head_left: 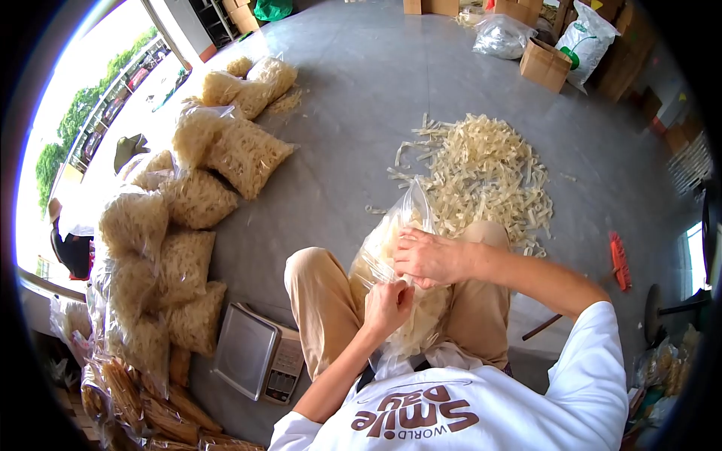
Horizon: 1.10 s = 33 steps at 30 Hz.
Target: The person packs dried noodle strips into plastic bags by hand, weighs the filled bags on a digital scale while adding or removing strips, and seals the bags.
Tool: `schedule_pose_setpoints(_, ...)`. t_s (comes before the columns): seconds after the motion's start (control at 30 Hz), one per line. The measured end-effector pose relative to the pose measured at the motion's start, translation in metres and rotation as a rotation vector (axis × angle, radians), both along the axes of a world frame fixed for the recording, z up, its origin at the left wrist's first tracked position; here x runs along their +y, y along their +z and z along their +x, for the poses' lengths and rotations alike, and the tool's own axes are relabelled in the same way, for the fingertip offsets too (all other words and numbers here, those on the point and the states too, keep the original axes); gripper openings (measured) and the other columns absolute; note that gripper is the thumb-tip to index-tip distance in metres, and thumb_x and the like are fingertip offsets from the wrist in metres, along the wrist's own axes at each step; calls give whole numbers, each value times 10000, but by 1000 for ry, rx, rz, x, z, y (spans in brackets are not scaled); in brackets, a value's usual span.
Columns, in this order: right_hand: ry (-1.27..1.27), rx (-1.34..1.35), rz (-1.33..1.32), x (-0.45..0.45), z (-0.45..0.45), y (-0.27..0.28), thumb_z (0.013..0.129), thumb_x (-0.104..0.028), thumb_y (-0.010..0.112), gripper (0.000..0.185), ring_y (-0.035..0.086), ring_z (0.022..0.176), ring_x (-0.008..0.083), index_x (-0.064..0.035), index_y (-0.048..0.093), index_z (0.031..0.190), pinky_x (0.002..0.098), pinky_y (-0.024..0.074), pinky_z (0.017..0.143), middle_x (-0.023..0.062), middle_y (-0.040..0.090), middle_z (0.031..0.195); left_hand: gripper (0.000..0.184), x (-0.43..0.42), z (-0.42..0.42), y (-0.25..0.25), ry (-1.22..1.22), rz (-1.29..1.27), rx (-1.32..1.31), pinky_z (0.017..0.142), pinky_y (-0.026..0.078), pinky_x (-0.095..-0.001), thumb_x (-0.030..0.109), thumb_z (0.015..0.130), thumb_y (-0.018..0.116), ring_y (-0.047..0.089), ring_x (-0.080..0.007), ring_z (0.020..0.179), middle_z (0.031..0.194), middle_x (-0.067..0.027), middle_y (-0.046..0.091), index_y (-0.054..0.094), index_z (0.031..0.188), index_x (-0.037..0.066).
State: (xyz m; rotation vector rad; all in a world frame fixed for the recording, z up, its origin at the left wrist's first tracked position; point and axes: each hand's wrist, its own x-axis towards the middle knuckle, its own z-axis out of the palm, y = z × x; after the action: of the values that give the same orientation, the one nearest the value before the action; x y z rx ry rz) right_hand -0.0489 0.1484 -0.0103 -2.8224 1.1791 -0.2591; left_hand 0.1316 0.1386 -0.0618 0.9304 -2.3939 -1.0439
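Between the knees stands a clear plastic bag [421,319] of pale, dry strips, its loose top rising toward the far side. My left hand [387,307] is closed on the near left part of the plastic. Just above and to the right, my right hand [425,258] has its fingers curled round the bag's gathered plastic. The two hands nearly touch. Beyond the right knee, a loose heap of the same pale strips [492,169] lies on the grey floor.
Filled clear bags [192,195] are piled at the left. A scale [259,353] stands beside the left leg. Brown bundles [150,402] lie at the lower left. Cardboard boxes [544,65] and a white sack [588,43] are at the back right, a red tool [619,261] at the right.
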Motion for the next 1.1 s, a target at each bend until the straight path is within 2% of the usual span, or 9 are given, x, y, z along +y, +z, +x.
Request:
schedule_pose_setpoints(0.13,20,12,136,-1,4,7,670,-129,630,73,513,950,192,-86,618,728,412,298,1056,19,541,860,202,4,2,3,52,38,3,493,446,-427,156,779,614,565,-354,504,520,-151,544,574,636,19)
schedule_pose_setpoints(0.4,79,36,81,-22,-8,6,621,-165,664,125,522,937,184,-84,613,702,392,309,1053,2,541,812,216,2,4,2,36,55,-21,479,424,-418,156,776,616,538,-349,476,505,-151,522,558,622,16)
schedule_pose_setpoints(0.47,66,49,75,-26,-11,9,604,-170,673,146,525,931,182,-82,613,704,385,314,1051,1,543,804,229,3,4,-3,38,36,99,422,341,-367,117,777,631,419,-287,380,469,-157,446,551,611,-20)
schedule_pose_setpoints(0.57,45,71,4,-34,-16,9,566,-177,693,164,529,920,183,-83,609,672,376,326,1047,8,546,786,229,3,5,-2,33,46,89,423,344,-362,121,779,631,427,-278,380,470,-158,449,554,617,-22)
schedule_pose_setpoints(0.63,27,224,-84,-44,-22,12,548,-168,725,137,543,929,181,-114,644,645,362,344,1007,-2,576,774,226,2,5,-3,30,50,94,424,346,-359,122,780,631,431,-274,381,471,-156,450,557,621,-22)
schedule_pose_setpoints(0.77,-80,154,-6,-61,-43,28,515,-80,691,141,541,801,178,-76,560,569,370,341,1038,3,531,688,216,4,6,-3,30,46,111,426,350,-353,124,781,630,440,-272,387,474,-152,455,567,632,-20)
schedule_pose_setpoints(0.87,-126,119,-40,-76,-59,28,505,-57,686,146,540,795,180,-84,549,549,366,350,1022,0,526,675,217,4,7,-2,28,43,91,428,351,-355,128,782,629,440,-276,391,475,-149,459,568,633,-18)
schedule_pose_setpoints(1.0,-193,147,-81,-93,-77,33,494,-49,693,147,538,813,178,-90,577,575,334,377,974,-4,559,696,218,4,7,-3,25,39,76,429,351,-355,130,783,629,440,-279,395,476,-146,462,569,634,-18)
schedule_pose_setpoints(1.1,-247,130,-77,-97,-84,38,549,-42,714,142,543,838,172,-78,598,623,325,405,948,1,575,699,219,4,7,-3,25,26,78,433,356,-359,135,783,632,450,-282,399,478,-147,468,571,634,-15)
